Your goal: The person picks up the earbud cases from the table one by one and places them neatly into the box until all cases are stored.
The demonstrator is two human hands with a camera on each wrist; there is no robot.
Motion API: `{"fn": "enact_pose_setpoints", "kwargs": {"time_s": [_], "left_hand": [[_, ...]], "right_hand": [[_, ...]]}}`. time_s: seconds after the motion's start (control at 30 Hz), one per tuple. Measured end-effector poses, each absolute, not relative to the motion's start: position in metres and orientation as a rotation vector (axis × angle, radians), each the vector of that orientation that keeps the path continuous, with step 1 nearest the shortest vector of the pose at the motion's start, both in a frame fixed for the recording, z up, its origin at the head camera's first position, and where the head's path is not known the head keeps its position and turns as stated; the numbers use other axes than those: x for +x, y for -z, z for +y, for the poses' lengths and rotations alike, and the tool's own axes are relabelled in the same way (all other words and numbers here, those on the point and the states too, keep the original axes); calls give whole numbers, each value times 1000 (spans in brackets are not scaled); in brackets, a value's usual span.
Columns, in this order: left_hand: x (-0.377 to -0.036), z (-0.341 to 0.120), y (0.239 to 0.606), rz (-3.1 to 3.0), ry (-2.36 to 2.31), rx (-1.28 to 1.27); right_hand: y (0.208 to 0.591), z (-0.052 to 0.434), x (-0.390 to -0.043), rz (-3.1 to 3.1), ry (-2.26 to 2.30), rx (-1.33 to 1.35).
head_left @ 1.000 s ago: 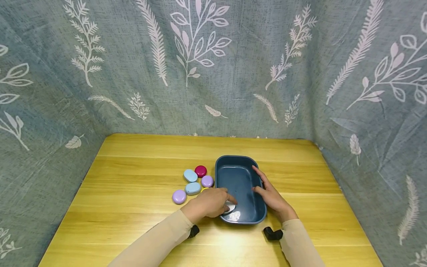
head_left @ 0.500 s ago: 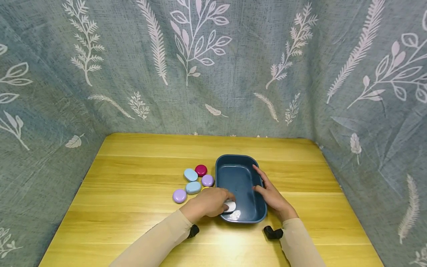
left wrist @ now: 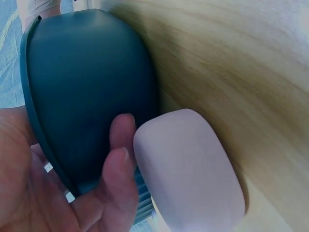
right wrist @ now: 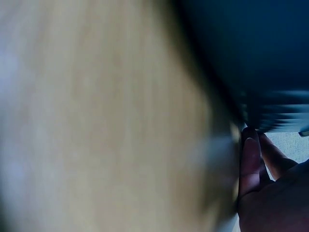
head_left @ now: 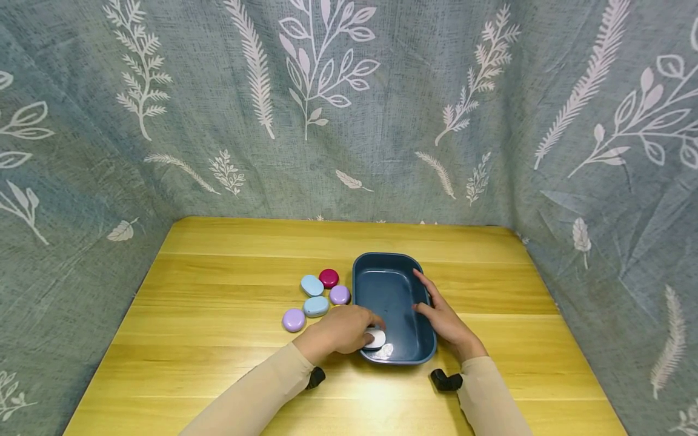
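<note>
Pale pebble-shaped case [head_left: 376,338] sits pinched in the fingers of the left hand [head_left: 340,331], held over the near left corner of the dark blue tray [head_left: 389,262], just inside its rim. In the left wrist view the case [left wrist: 188,169] lies against the tray's outer wall [left wrist: 87,87] with a fingertip [left wrist: 120,130] curled along it; its long axis runs roughly along that wall. The right hand [head_left: 444,318] rests on the tray's right rim, fingers fairly straight along the edge, gripping nothing else. The tray's length runs near to far on the wooden table [head_left: 218,339]. Left of the tray lie more cases: two light blue [head_left: 312,286], two lilac [head_left: 293,320] and one magenta [head_left: 329,278].
</note>
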State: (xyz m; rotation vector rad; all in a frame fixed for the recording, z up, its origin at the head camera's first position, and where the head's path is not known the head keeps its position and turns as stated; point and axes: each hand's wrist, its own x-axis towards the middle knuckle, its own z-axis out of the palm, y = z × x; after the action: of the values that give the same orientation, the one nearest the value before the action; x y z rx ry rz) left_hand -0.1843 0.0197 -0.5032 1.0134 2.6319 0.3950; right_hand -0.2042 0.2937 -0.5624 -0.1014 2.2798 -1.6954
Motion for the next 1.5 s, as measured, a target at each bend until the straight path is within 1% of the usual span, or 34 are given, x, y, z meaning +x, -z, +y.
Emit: {"fn": "enact_pose_setpoints", "kwargs": {"time_s": [0.77, 1.5], "left_hand": [[-184, 10, 494, 2669, -499, 1020], [-188, -15, 487, 2770, -754, 878]], "right_hand": [[560, 293, -204, 2303, 1669, -67], [558, 292, -202, 2297, 1668, -30]]}}
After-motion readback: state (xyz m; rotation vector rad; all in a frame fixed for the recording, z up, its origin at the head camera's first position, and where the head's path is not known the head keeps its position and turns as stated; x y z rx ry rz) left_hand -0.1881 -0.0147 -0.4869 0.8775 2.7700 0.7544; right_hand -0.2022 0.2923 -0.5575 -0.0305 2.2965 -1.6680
